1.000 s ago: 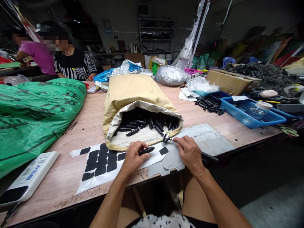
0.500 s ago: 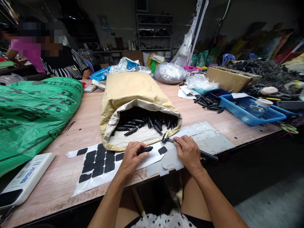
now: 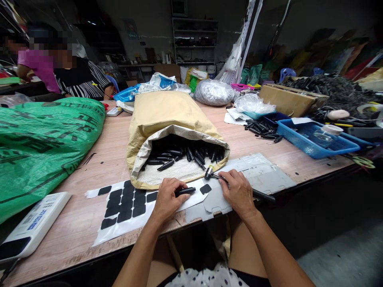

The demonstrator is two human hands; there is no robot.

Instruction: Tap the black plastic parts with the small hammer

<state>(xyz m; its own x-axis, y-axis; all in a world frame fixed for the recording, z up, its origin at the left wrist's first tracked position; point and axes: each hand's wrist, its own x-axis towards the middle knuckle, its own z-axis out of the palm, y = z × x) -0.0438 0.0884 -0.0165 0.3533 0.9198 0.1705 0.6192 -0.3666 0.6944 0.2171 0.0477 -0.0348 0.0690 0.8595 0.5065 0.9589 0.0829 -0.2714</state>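
My left hand (image 3: 170, 200) is closed round a black pen-like tube (image 3: 188, 191), whose end sticks out to the right past the fingertips. It rests over a white sheet (image 3: 139, 224) bearing rows of black rounded-square stickers (image 3: 127, 202). My right hand (image 3: 237, 192) grips a small hammer (image 3: 208, 172) by its shaft; the metal head with a yellow face lies to the left, and the black handle end shows right of the wrist. One loose black sticker (image 3: 205, 189) sits between the hands. Just beyond them, a tan woven sack (image 3: 172, 107) opens toward me with several black tubes (image 3: 196, 156) inside.
A grey board (image 3: 263, 171) lies under my right hand. Farther right are a blue basket (image 3: 314, 147), loose black parts (image 3: 260, 126) and a cardboard box (image 3: 290, 99). On the left stand a green sack (image 3: 50, 143) and a white device (image 3: 38, 223). Co-workers sit at back left.
My left hand has shifted slightly right with the black tube, which now lies a little flatter and shows more of its length. My right hand and the hammer have hardly moved.
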